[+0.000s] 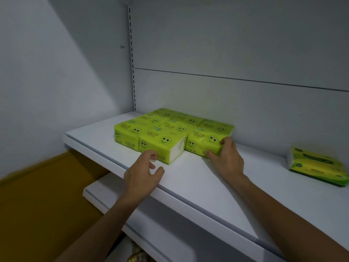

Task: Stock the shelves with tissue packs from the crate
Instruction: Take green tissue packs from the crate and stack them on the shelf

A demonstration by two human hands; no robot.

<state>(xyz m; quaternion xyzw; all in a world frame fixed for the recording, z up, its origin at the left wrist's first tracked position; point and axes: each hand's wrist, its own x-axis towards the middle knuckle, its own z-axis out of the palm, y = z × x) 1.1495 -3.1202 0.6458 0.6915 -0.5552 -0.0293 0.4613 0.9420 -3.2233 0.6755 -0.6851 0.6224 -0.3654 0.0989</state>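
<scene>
Several lime-green tissue packs with smiley faces [170,127] lie in a tight block on the white shelf [198,178], near its left end by the back panel. My right hand [226,157] grips the right end of the front right pack [204,142], thumb on top and fingers along its front edge. The middle front pack [162,146] sticks out toward me, out of line with its neighbours. My left hand [145,171] hovers at its front face, fingers spread, fingertips touching or nearly touching it. The crate is not in view.
A lone green and yellow tissue pack [317,165] lies tilted at the far right of the shelf. A lower white shelf [105,197] juts out below. Yellow-brown floor [37,195] shows at lower left. A slotted upright [132,59] runs up the back corner.
</scene>
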